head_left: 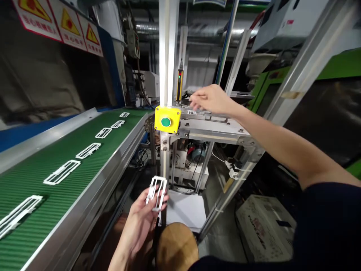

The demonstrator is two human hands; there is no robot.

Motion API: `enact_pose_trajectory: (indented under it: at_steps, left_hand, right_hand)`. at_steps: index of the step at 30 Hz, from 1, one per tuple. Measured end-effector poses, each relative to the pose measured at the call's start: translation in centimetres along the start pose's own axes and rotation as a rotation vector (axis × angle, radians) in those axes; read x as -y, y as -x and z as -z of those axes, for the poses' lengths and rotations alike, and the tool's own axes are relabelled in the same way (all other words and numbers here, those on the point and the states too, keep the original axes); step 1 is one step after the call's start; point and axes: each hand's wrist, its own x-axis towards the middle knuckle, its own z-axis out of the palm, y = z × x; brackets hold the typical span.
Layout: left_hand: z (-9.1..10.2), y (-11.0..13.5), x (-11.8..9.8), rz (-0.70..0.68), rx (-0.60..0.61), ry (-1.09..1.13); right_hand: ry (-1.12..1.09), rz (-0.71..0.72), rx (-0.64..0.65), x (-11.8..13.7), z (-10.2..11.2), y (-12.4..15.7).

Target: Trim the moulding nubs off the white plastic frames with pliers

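Observation:
My left hand [141, 220] is low in the middle, fingers closed round a white plastic frame part [156, 192] held upright. My right hand [211, 98] reaches forward over a metal machine table [214, 126]. Its fingers are pinched close to a small white piece [192, 111] lying on that table; whether they touch it I cannot tell. On the left, several matching white frame parts [62, 172] lie in a row along a green conveyor belt [34, 177].
A yellow box with a green push button [166, 119] is fixed to a vertical aluminium post [167, 56]. A round wooden stool top [176, 246] and a white foam box [263, 229] sit low down. Warning signs [67, 22] hang at upper left. Green machinery [332, 67] stands at right.

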Motion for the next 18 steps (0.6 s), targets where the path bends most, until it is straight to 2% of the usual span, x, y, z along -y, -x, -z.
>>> enact_pose_trajectory:
  at_steps: [2,5,7,9,11,13,15,16,18]
  left_hand:
    - [-1.7,-0.6,-2.1,-0.077,0.184,0.151]
    - [-5.2,-1.7,-4.6,-0.122,0.335,0.180]
    - [-7.6,-2.4,-5.6,-0.153,0.429,0.164]
    - [-9.5,-2.9,-6.3,-0.200,0.504,0.127]
    - [-10.7,-3.3,-6.7,-0.285,0.483,0.063]
    - [-11.0,-3.6,-6.5,-0.366,0.378,-0.005]
    - [-10.5,-4.0,-5.4,-0.375,0.270,-0.074]
    - [-10.0,-4.2,-4.5,-0.349,0.237,-0.110]
    - [-8.5,-4.8,-2.0,-0.272,0.190,-0.168]
  right_hand:
    - [-0.114,0.011,0.137,2.1,-0.1,3.3]
    - [-0.224,0.034,0.340,4.6,-1.8,8.0]
    - [-0.282,0.033,0.422,5.2,-2.6,9.7]
    - [-0.346,0.014,0.461,4.9,-1.9,10.0]
    - [-0.327,0.009,0.397,3.7,0.2,9.0]
    - [-0.150,0.004,0.174,1.6,2.8,6.7]
    - [0.142,-0.020,-0.077,-1.3,4.5,3.1]
    - [0.294,-0.023,-0.119,-2.9,4.6,1.0]
    - [0.556,-0.064,-0.007,-6.2,3.5,-3.3]
